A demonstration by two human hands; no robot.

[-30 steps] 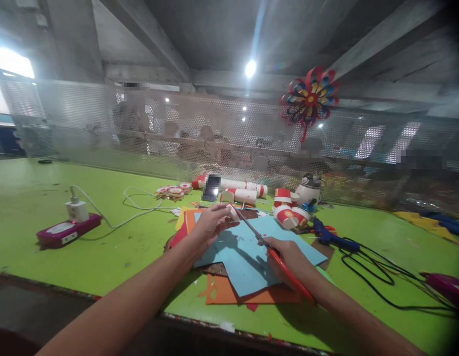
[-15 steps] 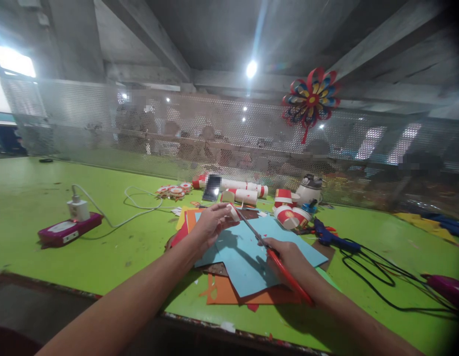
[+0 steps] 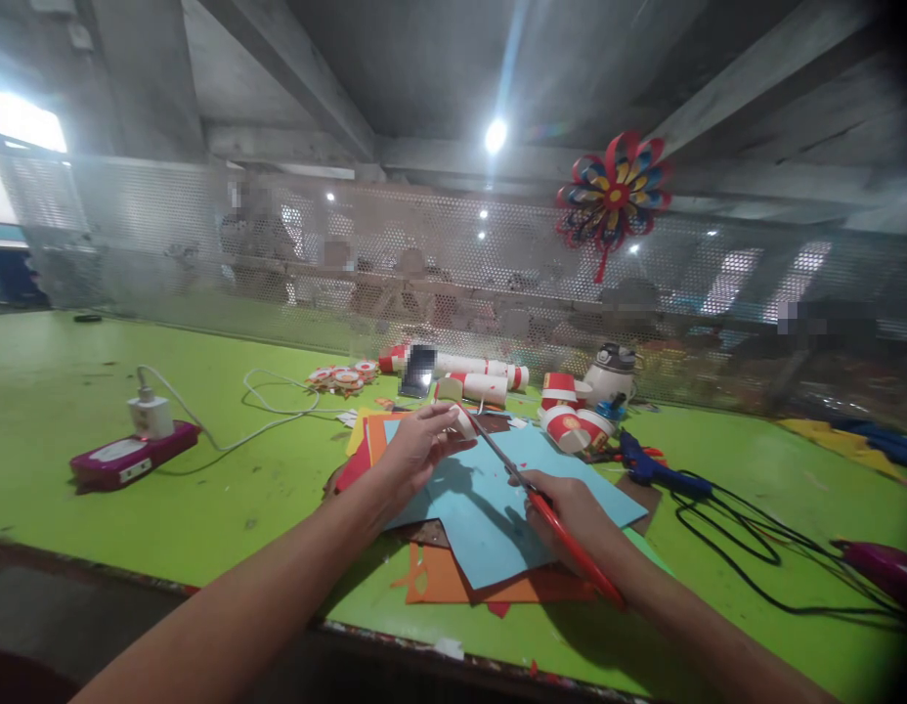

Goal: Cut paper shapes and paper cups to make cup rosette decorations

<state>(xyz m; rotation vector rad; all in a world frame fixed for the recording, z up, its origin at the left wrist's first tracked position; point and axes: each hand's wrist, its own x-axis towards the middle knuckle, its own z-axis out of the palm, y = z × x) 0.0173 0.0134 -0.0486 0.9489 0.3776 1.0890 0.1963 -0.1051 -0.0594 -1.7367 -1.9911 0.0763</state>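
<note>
Between the fingers of my left hand (image 3: 422,440) is a small white-and-red paper piece (image 3: 463,422), partly hidden by the fingers. My right hand (image 3: 563,504) grips red-handled scissors (image 3: 571,536), whose blades point away to the upper left and touch or nearly touch that piece. Whether the blades are closed on it I cannot tell. Under both hands lies a light blue paper sheet (image 3: 490,533), on top of orange paper (image 3: 512,589) and other coloured sheets. Several red-and-white paper cups (image 3: 567,428) sit just beyond my right hand.
A blue glue gun (image 3: 663,474) with a black cable lies at right. A purple power strip (image 3: 135,458) with a white charger stands at left. Behind are a phone (image 3: 418,372), paper tubes (image 3: 487,389), cut paper flowers (image 3: 343,376), a bottle (image 3: 611,376) and a mesh screen (image 3: 453,254).
Almost nothing differs. My left hand and the paper piece have shifted very slightly against the scissor tips, and the view has moved a little.
</note>
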